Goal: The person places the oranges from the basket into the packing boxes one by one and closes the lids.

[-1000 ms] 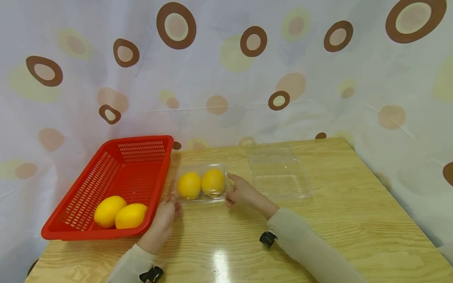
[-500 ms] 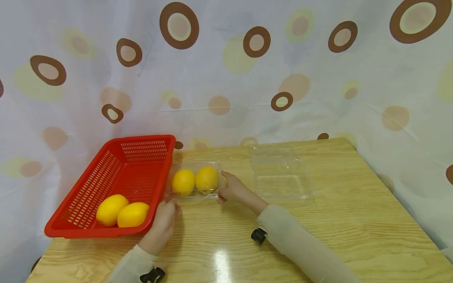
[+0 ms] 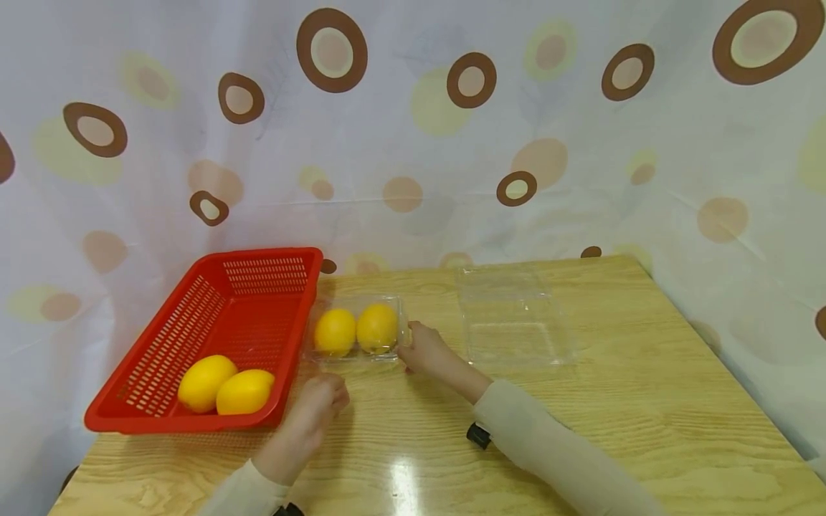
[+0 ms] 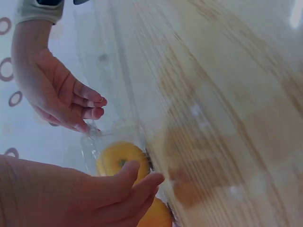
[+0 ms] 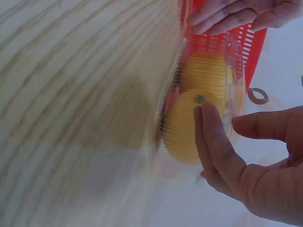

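Observation:
A clear plastic clamshell box (image 3: 351,299) stands against the right side of the red basket, its lid down over two yellow-orange citrus fruits (image 3: 378,328). One fruit shows a small green stem end (image 5: 200,99). My left hand (image 3: 312,408) hovers just in front of the box's left front corner, fingers loosely bent and holding nothing. At the box's right end is my right hand (image 3: 437,357), its fingertips right beside the front corner. In the right wrist view, the right fingers (image 5: 215,130) are nearly straight and overlap the fruit, with the thumb apart.
The red basket (image 3: 258,315) on the left holds two more yellow citrus fruits (image 3: 245,392) at its front end. A second clear clamshell box (image 3: 516,337) lies with its lid up, right of the filled one. A patterned curtain (image 3: 413,143) hangs behind the wooden table (image 3: 413,430).
The filled box has slid left to the basket, with the right hand following it. My left hand has then come off the box's left corner, toward the front and right.

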Motion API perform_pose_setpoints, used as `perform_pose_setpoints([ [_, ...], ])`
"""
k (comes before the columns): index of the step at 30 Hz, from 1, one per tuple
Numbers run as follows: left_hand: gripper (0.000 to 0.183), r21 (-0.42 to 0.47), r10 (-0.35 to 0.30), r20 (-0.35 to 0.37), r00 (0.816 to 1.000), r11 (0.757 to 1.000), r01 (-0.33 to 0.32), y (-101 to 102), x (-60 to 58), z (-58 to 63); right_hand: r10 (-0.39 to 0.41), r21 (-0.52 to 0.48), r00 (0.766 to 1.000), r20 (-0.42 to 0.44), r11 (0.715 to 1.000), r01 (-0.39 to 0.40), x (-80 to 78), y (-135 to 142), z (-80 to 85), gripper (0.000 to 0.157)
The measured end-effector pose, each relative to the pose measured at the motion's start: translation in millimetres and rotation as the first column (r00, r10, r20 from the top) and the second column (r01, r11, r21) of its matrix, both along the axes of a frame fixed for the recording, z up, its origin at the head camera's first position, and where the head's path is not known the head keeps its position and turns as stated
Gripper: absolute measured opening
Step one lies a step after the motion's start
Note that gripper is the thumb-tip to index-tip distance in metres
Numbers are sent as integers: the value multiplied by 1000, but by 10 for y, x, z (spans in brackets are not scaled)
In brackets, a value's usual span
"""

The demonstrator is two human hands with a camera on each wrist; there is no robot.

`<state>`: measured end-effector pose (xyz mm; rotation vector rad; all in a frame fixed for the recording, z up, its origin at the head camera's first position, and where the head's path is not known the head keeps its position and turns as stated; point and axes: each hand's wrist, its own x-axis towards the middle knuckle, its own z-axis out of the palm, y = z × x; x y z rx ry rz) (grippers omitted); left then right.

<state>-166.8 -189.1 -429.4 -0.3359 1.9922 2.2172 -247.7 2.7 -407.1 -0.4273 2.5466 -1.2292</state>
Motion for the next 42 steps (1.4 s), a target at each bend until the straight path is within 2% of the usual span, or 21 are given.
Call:
perform_pose_setpoints([
  [1, 3, -2, -35, -6, 999, 999, 35, 14, 13, -1, 7, 15, 1000, -19, 1000, -7, 20, 18, 13, 55],
  [3, 20, -43, -82, 4, 997, 996, 82, 59, 39, 35, 26, 33, 998, -54, 999, -24, 57, 69, 55, 48],
  [6, 46, -123, -139, 23, 990, 982, 141, 166, 108, 159, 49, 46, 994, -100, 998, -44, 106, 182, 121, 34],
  [9, 46, -193, -209, 11, 978, 959, 207, 258, 154, 245, 68, 77, 984, -164, 995, -56, 148, 347, 180, 26],
  [12, 46, -231, -281, -67, 957, 938, 259, 353, 151, 276, 75, 108, 968, -240, 993, -50, 208, 557, 249, 27],
  [17, 51, -255, -334, -178, 926, 924, 284, 586, 36, 364, 5, 104, 944, -329, 994, 31, 252, 917, 371, 35],
  [22, 54, -236, -356, -165, 920, 920, 313, 860, -139, 421, -123, 44, 911, -395, 987, 152, 246, 1235, 441, 40],
  [25, 55, -224, -369, -127, 920, 915, 336, 1017, -255, 414, -164, 43, 903, -396, 979, 197, 237, 1420, 450, 45],
  [29, 58, -215, -393, -71, 917, 904, 370, 1209, -409, 385, -201, 82, 919, -341, 967, 241, 216, 1658, 412, 52],
  [33, 60, -228, -434, -18, 901, 879, 419, 1349, -527, 322, -221, 112, 930, -293, 958, 263, 180, 1862, 319, 54],
  [39, 60, -278, -482, 2, 876, 841, 463, 1490, -547, 279, -220, 146, 941, -258, 954, 263, 110, 2070, 145, 51],
  [42, 60, -310, -522, -8, 853, 812, 494, 1510, -533, 264, -224, 154, 942, -249, 951, 267, 99, 2101, 105, 49],
])
